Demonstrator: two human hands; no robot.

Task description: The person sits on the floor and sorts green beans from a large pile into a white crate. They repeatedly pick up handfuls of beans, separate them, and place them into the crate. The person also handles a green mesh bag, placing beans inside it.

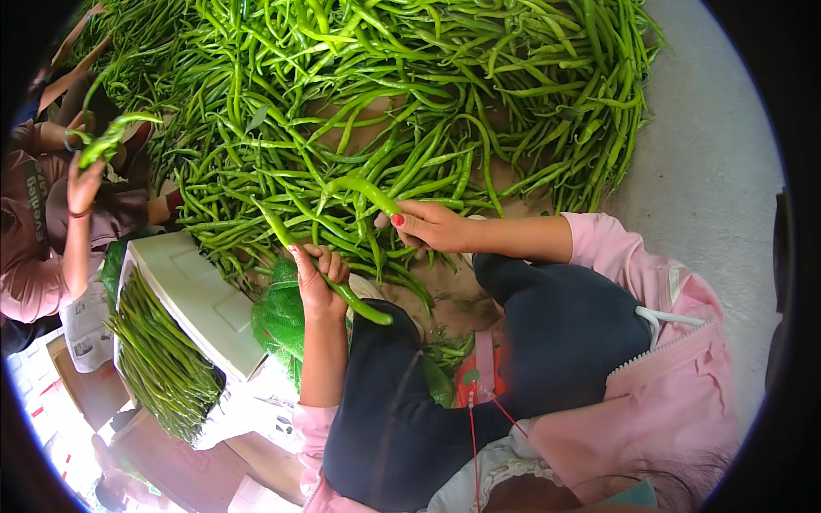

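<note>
My left hand (321,282) is closed round a long green chili pepper (361,308), which slants from upper left down to lower right past my fingers. Over the front of the heap, my right hand (432,227) grips a second green chili pepper (363,185) near one end, and the curved rest of it points left. The two hands are apart, the right one a little farther forward. Beyond both spreads a large heap of long green chili peppers (410,162), with brown ground showing through in patches.
A white box (192,291) packed with aligned green peppers (167,363) stands at left, beside green mesh (280,316). At far left a co-worker's hand (84,184) holds up several peppers (111,141). Cardboard boxes (171,462) lie lower left. Grey floor (701,128) borders the heap at right.
</note>
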